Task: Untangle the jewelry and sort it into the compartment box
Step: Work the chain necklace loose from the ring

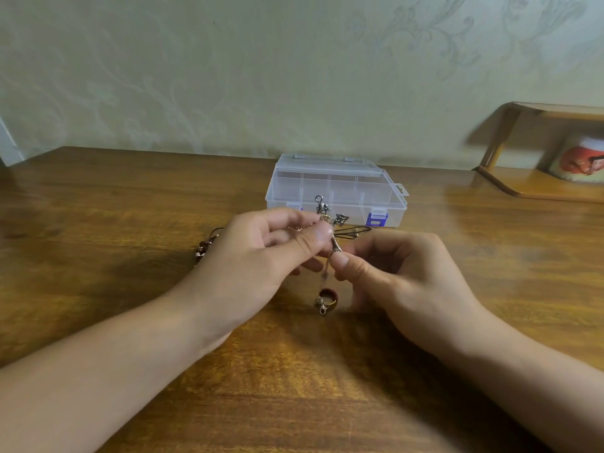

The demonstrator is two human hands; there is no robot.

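two hands (330, 253) pinch dark, knotted jewelry (331, 223).

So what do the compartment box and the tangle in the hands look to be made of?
Compartment box: clear glossy plastic, dividers visible through the lid; blue latches. Jewelry tangle: seemingly metal, with gold-tone chain and darker silvery charms that glint; the exact metal can't be told.
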